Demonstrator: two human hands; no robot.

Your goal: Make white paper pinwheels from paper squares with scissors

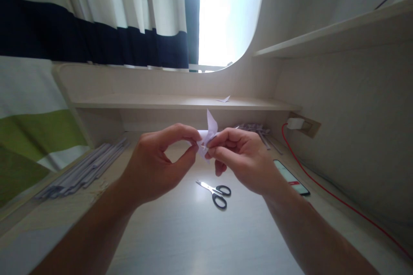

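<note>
A small folded piece of white paper (211,123) is held up above the desk between my two hands, one pointed flap standing upright. My left hand (164,161) pinches its left side between thumb and forefinger. From the other side, my right hand (243,157) pinches the paper with thumb and forefinger, the other fingers curled. The fingertips hide part of the folds. Below the hands, a pair of scissors (214,192) with black handles lies on the desk (193,240), blades slightly apart and pointing left.
Long rolled paper strips (87,167) lie at the left, and a pile of folded paper pieces (253,129) sits at the back right. A phone (292,178) rests beside my right forearm, near a red cable (309,176) from a white charger (295,123). A paper scrap (225,99) lies on the shelf (155,101).
</note>
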